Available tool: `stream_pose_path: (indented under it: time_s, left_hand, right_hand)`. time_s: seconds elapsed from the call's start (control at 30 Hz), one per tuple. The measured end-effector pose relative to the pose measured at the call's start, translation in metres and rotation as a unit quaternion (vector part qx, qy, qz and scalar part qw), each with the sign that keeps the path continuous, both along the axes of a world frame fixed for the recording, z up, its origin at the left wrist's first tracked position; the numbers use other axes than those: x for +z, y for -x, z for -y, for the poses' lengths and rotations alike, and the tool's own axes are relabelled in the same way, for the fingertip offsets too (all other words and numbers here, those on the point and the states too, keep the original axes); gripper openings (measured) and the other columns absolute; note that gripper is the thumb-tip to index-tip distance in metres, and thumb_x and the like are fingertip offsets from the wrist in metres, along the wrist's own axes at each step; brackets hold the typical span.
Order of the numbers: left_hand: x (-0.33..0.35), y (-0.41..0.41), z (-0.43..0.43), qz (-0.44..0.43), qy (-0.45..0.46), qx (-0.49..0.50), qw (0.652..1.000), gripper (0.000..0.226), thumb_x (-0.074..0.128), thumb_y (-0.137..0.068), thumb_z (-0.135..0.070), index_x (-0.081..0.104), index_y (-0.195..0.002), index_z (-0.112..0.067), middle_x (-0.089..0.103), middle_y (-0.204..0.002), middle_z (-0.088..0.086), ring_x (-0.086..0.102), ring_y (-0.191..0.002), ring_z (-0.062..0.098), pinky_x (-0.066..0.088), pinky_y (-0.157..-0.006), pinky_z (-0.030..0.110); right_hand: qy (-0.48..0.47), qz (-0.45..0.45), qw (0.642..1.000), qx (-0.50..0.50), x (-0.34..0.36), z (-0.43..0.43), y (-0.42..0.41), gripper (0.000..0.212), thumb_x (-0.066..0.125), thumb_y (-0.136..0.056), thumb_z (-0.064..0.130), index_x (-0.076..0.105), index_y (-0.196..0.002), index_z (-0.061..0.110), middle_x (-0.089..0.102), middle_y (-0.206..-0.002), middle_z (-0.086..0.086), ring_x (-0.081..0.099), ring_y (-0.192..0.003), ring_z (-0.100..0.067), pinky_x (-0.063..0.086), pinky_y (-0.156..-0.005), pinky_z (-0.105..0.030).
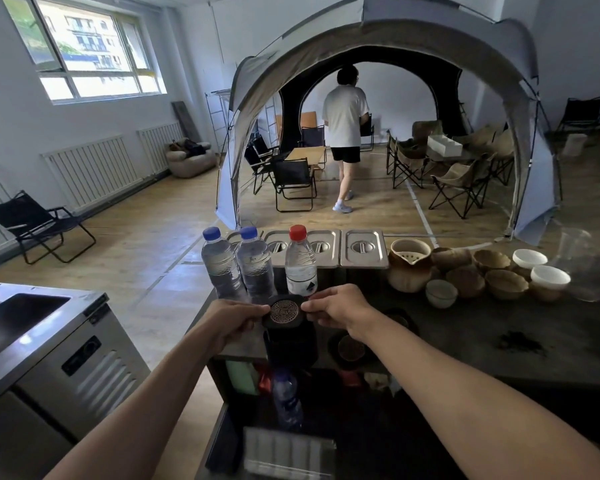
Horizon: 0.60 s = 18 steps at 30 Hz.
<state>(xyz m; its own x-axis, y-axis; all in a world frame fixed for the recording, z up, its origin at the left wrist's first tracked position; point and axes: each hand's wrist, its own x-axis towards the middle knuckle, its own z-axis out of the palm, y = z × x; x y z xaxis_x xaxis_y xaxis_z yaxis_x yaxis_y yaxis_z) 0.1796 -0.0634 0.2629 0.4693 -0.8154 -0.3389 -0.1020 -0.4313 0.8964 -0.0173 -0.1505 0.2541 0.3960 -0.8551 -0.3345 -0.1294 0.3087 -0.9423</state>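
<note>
A person stands at a dark counter (465,323), seen from their own head, both bare arms reaching forward. At far left is a steel sink (25,306).

The left hand (238,322) pinches the left edge of a small black square lid (284,311) with a round perforated metal centre. The right hand (336,310) pinches its right edge. The lid sits level at the top of a black container (291,348) at the counter's near left end; whether it rests on the container or hovers just above cannot be told.

Just behind the lid stand three water bottles: two with blue caps (220,268) (255,268), then one with a red cap (301,268). Behind them runs a row of steel pan lids (364,249); three show clearly and a fourth is mostly hidden. To the right are a tan pitcher (409,265), at least four tan cups (506,284) and two white bowls (549,278).

The grip is by fingertips alone, so the lid could tilt and slip. A push forward would likely topple the nearest bottles.
</note>
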Motion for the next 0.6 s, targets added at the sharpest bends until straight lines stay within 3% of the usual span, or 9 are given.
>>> stream_pose_path:
  time_s: [0.1,0.23,0.37,0.6]
  left_hand:
    - [-0.004,0.001,0.005,0.018,-0.023,-0.003,1.000,0.026,0.086,-0.074,-0.022,0.066,-0.059,-0.012,0.047,-0.037,-0.004,0.029,-0.025,0.004,0.020,-0.030,0.011]
    - [-0.003,0.000,0.009,0.030,-0.044,-0.003,0.999,0.035,0.087,-0.071,-0.022,0.057,-0.054,-0.014,0.045,-0.035,-0.005,0.029,-0.025,0.005,0.020,-0.030,0.012]
    - [-0.010,0.001,0.006,0.027,-0.048,0.005,0.998,0.025,0.086,-0.071,-0.007,0.063,-0.060,-0.007,0.047,-0.032,-0.004,0.032,-0.020,0.004,0.023,-0.028,0.009]
    - [-0.018,-0.005,0.003,-0.040,-0.160,-0.029,0.986,0.026,0.079,-0.081,-0.021,0.059,-0.065,-0.015,0.042,-0.030,-0.007,0.031,-0.020,-0.001,0.016,-0.025,0.010]
  right_hand:
    - [0.002,-0.046,0.998,-0.035,-0.003,-0.001,-0.006,0.022,0.087,-0.066,0.004,0.067,-0.075,0.008,0.073,-0.067,-0.006,0.064,-0.050,-0.011,0.044,-0.042,-0.019]
    - [-0.020,-0.086,0.994,-0.058,-0.004,0.000,-0.008,0.023,0.089,-0.063,0.008,0.066,-0.062,0.009,0.069,-0.057,-0.003,0.052,-0.040,-0.007,0.033,-0.040,-0.017]
    - [-0.068,-0.096,0.991,-0.065,-0.010,-0.002,-0.004,0.024,0.088,-0.065,0.005,0.064,-0.061,0.008,0.057,-0.036,0.005,0.045,-0.025,0.000,0.029,-0.030,-0.010]
    - [-0.060,-0.145,0.986,-0.048,-0.025,0.002,-0.007,0.022,0.088,-0.063,0.001,0.067,-0.065,0.007,0.062,-0.041,0.005,0.051,-0.031,-0.002,0.034,-0.035,-0.011]
